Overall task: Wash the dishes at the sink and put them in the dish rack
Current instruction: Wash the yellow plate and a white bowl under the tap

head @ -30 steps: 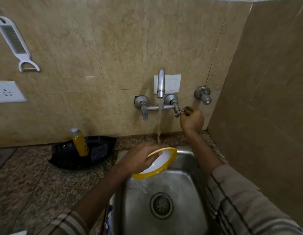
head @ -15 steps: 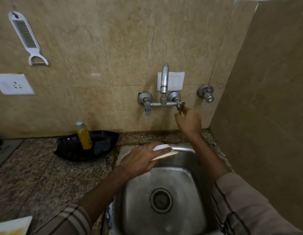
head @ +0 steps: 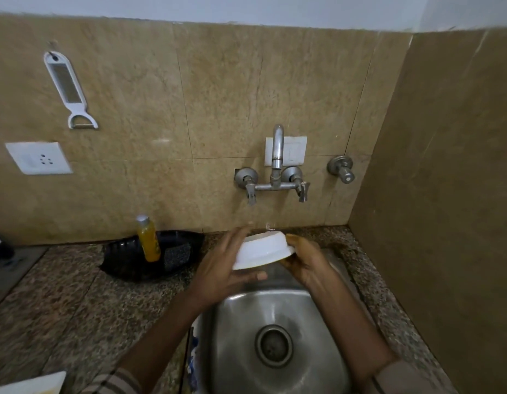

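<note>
two grips hold one white bowl (head: 263, 250) between them, above the back rim of the steel sink (head: 232, 336), which is set into the counter (head: 62, 302) near its back right corner. the bowl is turned upside down and tilted, base up and toward the wall. its outside is plain glossy white with a raised foot ring, and no print or mark shows on it. the left grip (head: 221, 268) takes the bowl's left side, fingers stretched along the far wall and thumb reaching under the lower rim. the right grip (head: 306, 260) closes on the right rim, fingers curled beneath it. what may be a few drops of water hang just above the bowl's base, too blurred to be sure.

straight above, a chrome tap (head: 277, 155) rises from the tiled wall in front of a white switch plate (head: 293, 150), with a separate valve (head: 342, 169) to its right. at the counter's back edge, left of the sink, a black tray (head: 124, 260) carries an orange bottle (head: 148, 240) standing upright with a pale cap, and a dark scrub pad (head: 177, 255) just beside it. any label on the bottle is too blurred to read. a white grater (head: 69, 86) with a peeler end hangs on the wall above a white socket (head: 37, 157). the sink's round drain (head: 273, 345) lies below the arms.
</note>
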